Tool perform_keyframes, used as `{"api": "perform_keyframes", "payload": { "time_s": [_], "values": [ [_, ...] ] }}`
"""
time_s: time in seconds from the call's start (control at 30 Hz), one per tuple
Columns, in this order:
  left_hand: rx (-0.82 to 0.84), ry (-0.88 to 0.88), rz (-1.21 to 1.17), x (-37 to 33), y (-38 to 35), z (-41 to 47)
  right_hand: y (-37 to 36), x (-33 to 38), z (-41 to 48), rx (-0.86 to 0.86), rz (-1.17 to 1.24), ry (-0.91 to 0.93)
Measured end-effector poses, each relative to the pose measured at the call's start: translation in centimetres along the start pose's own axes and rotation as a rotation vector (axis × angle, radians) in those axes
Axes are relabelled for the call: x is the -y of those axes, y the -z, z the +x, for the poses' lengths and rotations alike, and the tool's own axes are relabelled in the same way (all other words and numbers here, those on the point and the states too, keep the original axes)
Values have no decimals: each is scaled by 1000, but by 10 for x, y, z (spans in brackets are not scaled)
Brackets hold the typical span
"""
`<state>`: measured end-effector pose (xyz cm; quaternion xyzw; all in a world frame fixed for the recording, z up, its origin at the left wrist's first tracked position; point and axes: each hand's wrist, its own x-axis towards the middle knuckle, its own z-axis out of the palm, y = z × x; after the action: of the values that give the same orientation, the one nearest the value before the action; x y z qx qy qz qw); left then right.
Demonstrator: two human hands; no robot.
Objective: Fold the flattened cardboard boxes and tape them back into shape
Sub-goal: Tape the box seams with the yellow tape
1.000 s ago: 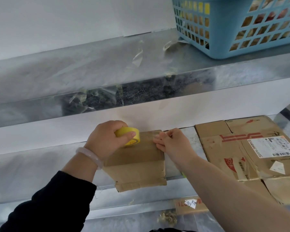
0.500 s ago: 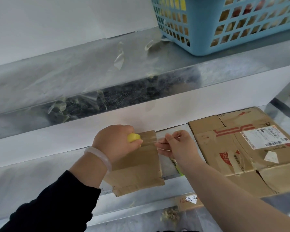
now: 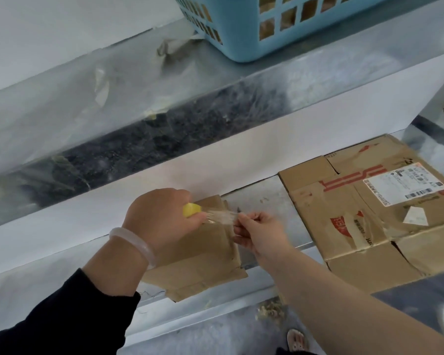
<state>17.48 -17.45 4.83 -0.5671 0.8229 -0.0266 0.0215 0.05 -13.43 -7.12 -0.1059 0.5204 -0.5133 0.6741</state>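
- Head view: our left hand [image 3: 162, 221] grips the tape roll [image 3: 191, 210]; our right hand [image 3: 259, 231], at 3 o'clock, pinches its strip [image 3: 222, 217].
- Taping, we judge; next we press it onto the small box [image 3: 198, 257] beneath.

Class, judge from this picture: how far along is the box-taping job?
Done: the small box looks folded on the shelf. In hand: the left hand grips the tape roll, the right hand pinches the strip pulled from it above that box. Left: sticking the strip down, then the large box, lying flat.
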Motion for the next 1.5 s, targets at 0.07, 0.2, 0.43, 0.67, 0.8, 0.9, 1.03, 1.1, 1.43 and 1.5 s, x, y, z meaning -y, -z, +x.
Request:
{"api": "perform_keyframes", "payload": {
  "time_s": [0.07, 0.2, 0.43, 0.67, 0.8, 0.9, 1.03, 1.1, 1.43, 1.5],
  "values": [
    [7, 8, -2, -1, 2, 1, -3, -8, 4, -29, -34, -21],
    [0, 1, -11, -4, 4, 1, -10, -22, 7, -67, -193, -78],
    [2, 13, -24, -7, 5, 1, -15, -33, 8, -153, -261, -50],
    [-5, 1, -42, -7, 6, 1, -11, -36, 11, -79, -262, -140],
    [0, -3, -33, -5, 6, 1, -12, -40, 2, -168, -363, 42],
    [2, -8, -23, -5, 5, 1, -16, -43, -14, 12, -398, 331],
    [-1, -6, -27, -4, 4, 1, -21, -46, -21, 327, -523, 256],
    [2, -5, -35, -3, 4, 1, -20, -36, -21, 325, -497, 170],
    [72, -68, -64, -3, 13, 0, -29, 14, -15, 449, -1226, 666],
    [96, -105, -119, -4, 18, -1, -35, 18, -11, 474, -1313, 668]
  ]
}}
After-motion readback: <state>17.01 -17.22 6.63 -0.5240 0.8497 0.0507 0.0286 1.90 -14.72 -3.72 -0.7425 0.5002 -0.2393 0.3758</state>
